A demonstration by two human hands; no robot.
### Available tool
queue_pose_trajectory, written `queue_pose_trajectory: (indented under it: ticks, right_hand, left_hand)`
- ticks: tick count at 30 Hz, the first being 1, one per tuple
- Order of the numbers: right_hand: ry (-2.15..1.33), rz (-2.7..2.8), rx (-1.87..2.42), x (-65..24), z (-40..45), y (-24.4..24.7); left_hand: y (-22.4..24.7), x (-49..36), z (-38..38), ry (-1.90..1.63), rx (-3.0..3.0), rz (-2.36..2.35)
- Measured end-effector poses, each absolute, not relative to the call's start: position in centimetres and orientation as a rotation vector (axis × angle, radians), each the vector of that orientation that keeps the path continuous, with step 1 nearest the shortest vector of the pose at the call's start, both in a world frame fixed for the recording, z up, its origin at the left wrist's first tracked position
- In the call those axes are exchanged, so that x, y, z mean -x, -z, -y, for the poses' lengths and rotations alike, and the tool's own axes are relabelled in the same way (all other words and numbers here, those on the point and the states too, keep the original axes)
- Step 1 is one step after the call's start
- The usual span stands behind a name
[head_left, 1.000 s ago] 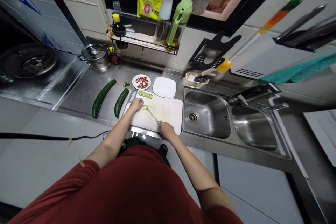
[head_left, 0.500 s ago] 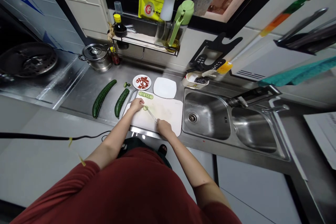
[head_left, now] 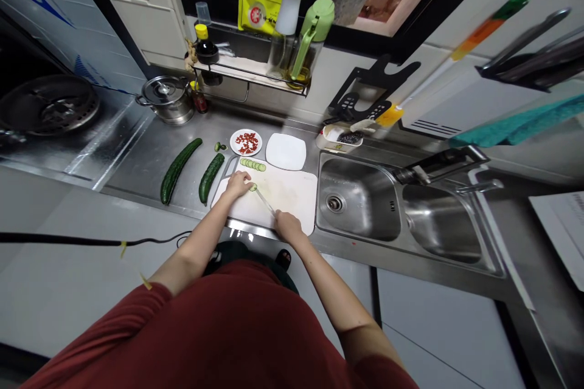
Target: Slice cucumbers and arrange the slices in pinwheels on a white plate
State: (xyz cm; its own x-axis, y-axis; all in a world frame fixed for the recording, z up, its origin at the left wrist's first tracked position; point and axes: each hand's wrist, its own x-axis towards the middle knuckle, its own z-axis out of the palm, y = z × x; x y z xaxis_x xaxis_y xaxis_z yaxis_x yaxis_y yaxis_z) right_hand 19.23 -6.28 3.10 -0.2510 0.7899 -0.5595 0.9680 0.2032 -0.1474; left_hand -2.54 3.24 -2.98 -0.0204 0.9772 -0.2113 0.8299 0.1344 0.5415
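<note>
My right hand (head_left: 288,227) is closed round the handle of a knife (head_left: 265,201), whose blade points up and left over the white cutting board (head_left: 296,194). The knife tip is at a small cucumber slice (head_left: 253,187). My left hand (head_left: 239,184) is at the board's left part, fingers bent and fingertips beside that slice; whether they touch it is too small to tell. A row of overlapping cucumber slices (head_left: 252,165) lies near the board's top edge. Left of the board lie a shorter cucumber (head_left: 212,179) and a longer one (head_left: 180,171).
Behind the board stand a plate of red pieces (head_left: 246,142) and a white square plate (head_left: 286,152). Cucumber ends (head_left: 219,146) lie left of them. A double sink (head_left: 360,197) is on the right, a lidded pot (head_left: 168,99) at the back left. A bottle shelf (head_left: 249,75) hangs above.
My left fingertips have moved slightly right and down, closer to the small slice. The knife and my right hand have shifted slightly right and down.
</note>
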Motion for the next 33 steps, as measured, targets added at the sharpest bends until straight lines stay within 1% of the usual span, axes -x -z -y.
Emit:
queue_pose_trajectory:
  ticks: [7, 14, 17, 23, 29, 33]
  right_hand:
    - [0.716, -2.096, -1.69, -20.3, 7.3, -2.7]
    - [0.758, -1.988, -1.859, -21.6, 7.6, -2.9]
    - [0.749, -1.969, -1.923, -22.1, 7.3, -2.6]
    - [0.735, -1.973, -1.968, -23.3, 6.5, -2.1]
    - [0.694, -1.987, -1.957, -23.8, 6.1, -1.4]
    - [0.7, -1.989, -1.957, -23.8, 6.0, -1.2]
  left_hand:
    - [2.8, 2.1, -2.4, -0.303, -1.821, -1.862]
    - [2.1, 1.5, -2.2, -0.238, -1.833, -1.903]
    - [2.2, 1.4, -2.2, -0.284, -1.795, -1.907]
    - [3.0, 1.6, -2.7, -0.381, -1.539, -1.856]
    - [1.8, 2.8, -3.9, -0.587, -1.312, -2.159]
    - [1.1, 3.0, -4.5, -0.637, -1.249, -2.278]
